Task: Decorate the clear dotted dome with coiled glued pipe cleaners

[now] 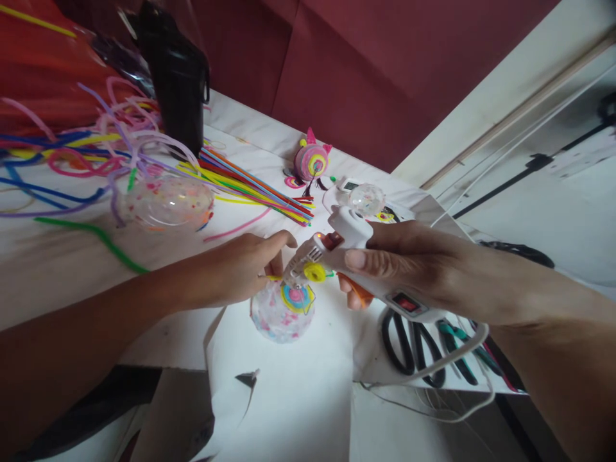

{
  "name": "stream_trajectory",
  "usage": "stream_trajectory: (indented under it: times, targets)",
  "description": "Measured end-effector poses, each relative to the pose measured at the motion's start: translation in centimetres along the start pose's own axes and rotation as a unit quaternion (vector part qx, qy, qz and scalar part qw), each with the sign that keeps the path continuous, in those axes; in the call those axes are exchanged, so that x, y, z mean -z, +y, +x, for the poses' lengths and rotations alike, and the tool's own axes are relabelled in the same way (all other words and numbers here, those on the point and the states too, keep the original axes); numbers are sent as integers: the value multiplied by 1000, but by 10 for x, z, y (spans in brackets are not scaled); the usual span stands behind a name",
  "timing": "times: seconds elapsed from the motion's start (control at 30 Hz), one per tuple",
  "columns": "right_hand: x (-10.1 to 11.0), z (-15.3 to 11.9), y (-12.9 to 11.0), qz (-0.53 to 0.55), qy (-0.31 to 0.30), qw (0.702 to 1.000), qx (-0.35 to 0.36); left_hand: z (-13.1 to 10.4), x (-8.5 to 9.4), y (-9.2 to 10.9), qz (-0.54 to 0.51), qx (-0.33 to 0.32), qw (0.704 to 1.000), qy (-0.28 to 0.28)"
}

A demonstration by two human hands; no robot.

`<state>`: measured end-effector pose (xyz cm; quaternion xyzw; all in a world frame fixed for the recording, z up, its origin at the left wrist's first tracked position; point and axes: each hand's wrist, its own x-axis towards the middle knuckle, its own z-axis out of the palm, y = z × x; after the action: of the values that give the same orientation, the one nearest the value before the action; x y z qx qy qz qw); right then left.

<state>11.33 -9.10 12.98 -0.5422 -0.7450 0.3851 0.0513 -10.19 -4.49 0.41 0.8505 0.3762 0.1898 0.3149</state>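
My right hand [404,269] is wrapped around a white hot glue gun [356,228], with a finger at its orange trigger. The gun's nozzle end points down at a clear round ball [282,317] with pink and blue specks inside. A coil of blue, pink and yellow pipe cleaner [297,297] sits on the ball's upper side. A small yellow pipe cleaner coil [315,273] shows beside the nozzle. My left hand [262,263] has its curled fingers at the ball's top edge, where a bit of yellow shows; the fingertips are partly hidden.
Straight pipe cleaners [260,186] and a loose tangle of them [120,135] lie left, near another clear ball [171,204] and a black container [178,83]. A finished-looking pink coiled figure [312,160] stands behind. Black-handled scissors [414,346] and teal-handled pliers [455,340] lie right.
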Motion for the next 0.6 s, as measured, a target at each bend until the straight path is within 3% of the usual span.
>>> stream_trajectory:
  times: [0.33,0.6]
  targets:
    - [0,6,-13,-38,-25,998,38,2,-4,-9,-54,-39,998,-8]
    - [-1,1,-22,-41,-45,997,39,3,-5,-8,-54,-33,998,-19]
